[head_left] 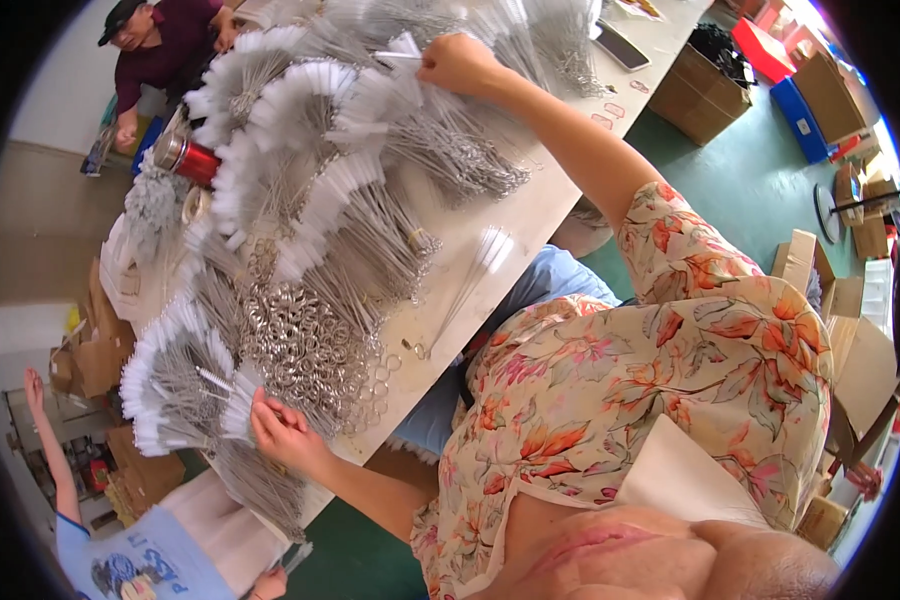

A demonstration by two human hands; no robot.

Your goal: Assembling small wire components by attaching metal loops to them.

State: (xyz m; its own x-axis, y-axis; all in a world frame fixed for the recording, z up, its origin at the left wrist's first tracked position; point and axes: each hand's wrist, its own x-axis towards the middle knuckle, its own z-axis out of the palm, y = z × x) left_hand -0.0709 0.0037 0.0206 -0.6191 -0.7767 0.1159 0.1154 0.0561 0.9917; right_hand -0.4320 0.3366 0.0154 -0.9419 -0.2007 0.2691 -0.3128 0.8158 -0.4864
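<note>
My left hand (285, 432) is closed, fingertips pinched at the white bristle ends of a bundle of thin wire straw brushes (235, 408); exactly how many it grips is hidden. Farther off to the right, my right hand (460, 66) is closed on a straw brush (400, 56), whose white end sticks out leftward from the fingers. Between the hands, a heap of metal split rings (300, 335) lies on the table (515, 215). Fanned bundles of straw brushes (365, 205) with white bristle heads and grey wire stems surround it.
A few loose brushes (480, 262) lie near the table's edge. A red flask (186, 158) stands among the bundles; a phone (620, 46) lies at the far right. One person (160, 50) is across the table, another (150, 555) at left. Cardboard boxes (700, 92) stand on the floor.
</note>
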